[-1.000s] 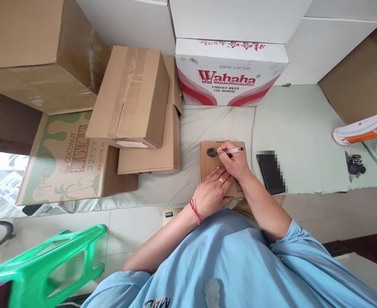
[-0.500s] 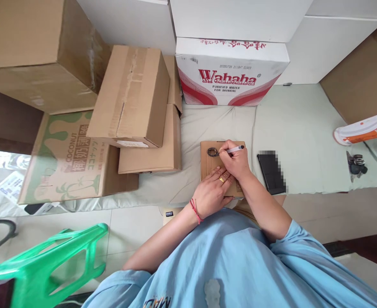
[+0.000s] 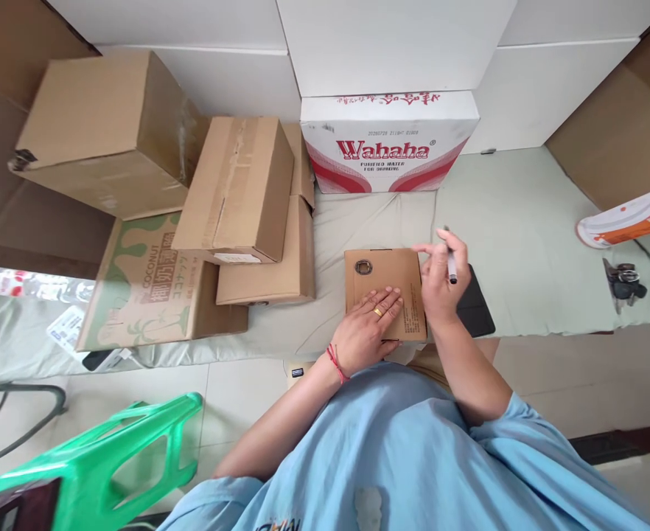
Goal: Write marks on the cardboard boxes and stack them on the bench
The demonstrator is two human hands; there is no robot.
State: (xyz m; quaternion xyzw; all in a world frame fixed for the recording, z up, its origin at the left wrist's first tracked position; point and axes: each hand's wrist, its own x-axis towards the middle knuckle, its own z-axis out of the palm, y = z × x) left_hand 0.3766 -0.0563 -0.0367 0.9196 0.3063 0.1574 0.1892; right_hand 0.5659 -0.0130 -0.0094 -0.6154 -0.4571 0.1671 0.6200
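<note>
A small cardboard box (image 3: 407,273) lies flat on the cloth-covered table in front of me, with a dark round drawing (image 3: 363,267) near its upper left corner. My left hand (image 3: 372,317), wearing a gold ring and a red string bracelet, rests flat on the box's lower part. Just off the box's right edge, my right hand (image 3: 444,276) holds a white and dark pen (image 3: 451,265), its index finger reaching toward the box's upper right corner. A black phone (image 3: 475,306) lies partly behind my right hand and forearm.
Several cardboard boxes (image 3: 231,184) are stacked at the left. A Wahaba-style white and red carton (image 3: 385,151) stands at the back. Keys (image 3: 626,284) and an orange and white tube (image 3: 628,215) lie right. A green stool (image 3: 87,457) stands lower left.
My right hand has lifted from the drawing and moved right with the pen, off the box and partly over the phone. My left hand stays on the box. The view has shifted slightly.
</note>
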